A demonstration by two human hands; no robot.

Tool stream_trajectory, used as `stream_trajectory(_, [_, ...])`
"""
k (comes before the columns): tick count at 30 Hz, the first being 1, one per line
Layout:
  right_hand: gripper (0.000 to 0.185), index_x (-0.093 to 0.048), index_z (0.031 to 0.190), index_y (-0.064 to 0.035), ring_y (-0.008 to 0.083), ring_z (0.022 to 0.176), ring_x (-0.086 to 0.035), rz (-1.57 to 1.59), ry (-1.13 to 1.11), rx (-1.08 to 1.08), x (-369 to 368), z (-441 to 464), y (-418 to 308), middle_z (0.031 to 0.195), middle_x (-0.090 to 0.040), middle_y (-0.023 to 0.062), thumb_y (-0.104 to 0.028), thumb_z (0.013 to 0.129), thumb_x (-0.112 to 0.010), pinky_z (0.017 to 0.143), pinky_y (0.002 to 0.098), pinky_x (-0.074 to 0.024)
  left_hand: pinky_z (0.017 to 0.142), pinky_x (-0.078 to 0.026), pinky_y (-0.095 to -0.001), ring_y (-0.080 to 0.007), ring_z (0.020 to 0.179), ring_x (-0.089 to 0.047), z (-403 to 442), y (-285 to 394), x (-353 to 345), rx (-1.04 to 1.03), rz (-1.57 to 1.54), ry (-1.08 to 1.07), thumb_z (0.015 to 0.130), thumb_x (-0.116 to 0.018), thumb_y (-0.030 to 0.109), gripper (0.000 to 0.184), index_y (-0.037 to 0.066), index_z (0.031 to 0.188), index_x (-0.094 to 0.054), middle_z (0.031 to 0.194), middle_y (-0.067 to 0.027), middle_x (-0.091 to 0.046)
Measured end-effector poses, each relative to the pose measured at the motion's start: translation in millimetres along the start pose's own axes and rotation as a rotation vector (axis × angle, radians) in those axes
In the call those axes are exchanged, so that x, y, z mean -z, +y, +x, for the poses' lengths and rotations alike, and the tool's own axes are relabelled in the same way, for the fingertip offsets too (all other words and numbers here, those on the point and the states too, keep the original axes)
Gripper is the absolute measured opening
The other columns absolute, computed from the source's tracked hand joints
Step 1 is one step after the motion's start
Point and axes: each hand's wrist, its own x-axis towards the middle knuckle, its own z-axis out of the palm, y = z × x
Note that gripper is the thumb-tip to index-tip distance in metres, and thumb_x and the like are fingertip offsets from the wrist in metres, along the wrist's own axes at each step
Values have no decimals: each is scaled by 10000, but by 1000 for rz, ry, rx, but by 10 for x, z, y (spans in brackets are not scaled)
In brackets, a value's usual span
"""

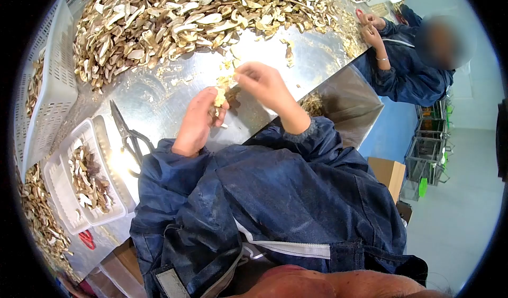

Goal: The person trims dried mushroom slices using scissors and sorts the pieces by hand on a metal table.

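Observation:
My left hand (198, 117) is closed around a pale yellow piece of dried mushroom (219, 98), held low over the metal table. My right hand (269, 88) is beside it, thumb and fingers pinched together at the upper end of the piece. What those fingertips hold is too small to make out. Small yellow crumbs (226, 65) lie on the table just beyond both hands. A large heap of dried sliced mushrooms (174, 20) spreads across the far side of the table.
Black-handled scissors (129, 134) lie left of my hands, near a clear plastic tray (117, 205) of mushroom slices. A white perforated basket (53, 86) stands at far left. Red scissor handles (87, 239) show below. A plastic-lined bin (346, 102) and a co-worker (407, 65) are at right.

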Motion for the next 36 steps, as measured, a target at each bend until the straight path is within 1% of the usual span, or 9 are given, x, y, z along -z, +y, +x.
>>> stream_trajectory(1, [228,-675,1088,-6,171,726,-653,-78,55,-4,89,34,36,828,-673,103,-160,921,-695,688,307,-529,550,-389,-240,-99,644,-510,-11,18,2,-9,-53,2,1087,-429,311,332,36,1193,-583,863,-37,-617])
stream_trajectory(2, [252,-687,1093,-13,200,752,-660,-287,135,77,169,91,156,845,-673,111,-153,886,-716,699,331,-533,548,-386,-241,-102,641,-507,-30,58,-7,-19,-105,3,1088,-419,315,344,36,1213,-576,863,-37,-617])
stream_trajectory(4, [240,-692,1073,-14,225,759,-665,-360,225,116,192,118,170,851,-672,116,-137,868,-721,701,349,-533,541,-373,-231,-95,631,-498,-65,154,-54,-43,-137,22,1096,-382,366,408,37,1266,-556,863,-32,-613])
stream_trajectory(10, [199,-735,854,-67,342,766,-652,-583,246,122,-68,256,234,829,-657,132,-266,851,-725,690,433,-515,521,-379,-237,-104,609,-527,-13,74,122,-70,-264,3,1072,-486,312,280,56,1112,-592,864,-65,-645])
stream_trajectory(16, [185,-691,847,-42,331,742,-646,-544,189,225,-62,280,238,794,-644,130,-217,825,-746,676,430,-508,528,-396,-241,-109,655,-549,-2,89,115,-118,-270,40,1058,-513,244,206,51,1110,-563,942,-85,-648])
stream_trajectory(20, [174,-670,881,-29,308,727,-640,-440,165,127,-67,214,204,801,-629,134,-175,824,-746,672,397,-511,547,-406,-237,-111,713,-553,-27,92,89,-137,-313,78,1052,-514,208,173,52,1120,-550,1009,-96,-643])
stream_trajectory(25, [187,-671,960,-19,291,748,-655,-330,159,163,-48,171,160,863,-644,144,-159,853,-733,674,362,-519,552,-408,-230,-100,713,-537,-20,72,127,-134,-333,61,1049,-527,185,152,56,1126,-552,968,-65,-622])
stream_trajectory(31, [177,-706,954,-36,292,774,-669,-300,248,54,108,210,265,924,-659,141,-198,884,-720,705,377,-522,527,-395,-219,-83,653,-511,-4,50,151,-120,-340,30,1037,-544,129,167,44,1180,-560,916,-31,-594])
stream_trajectory(36, [207,-724,947,-56,311,767,-663,-499,122,191,-71,157,187,918,-661,133,-252,880,-734,712,397,-520,527,-395,-219,-81,655,-517,5,53,154,-138,-301,59,1031,-540,106,173,31,1186,-563,928,-35,-599])
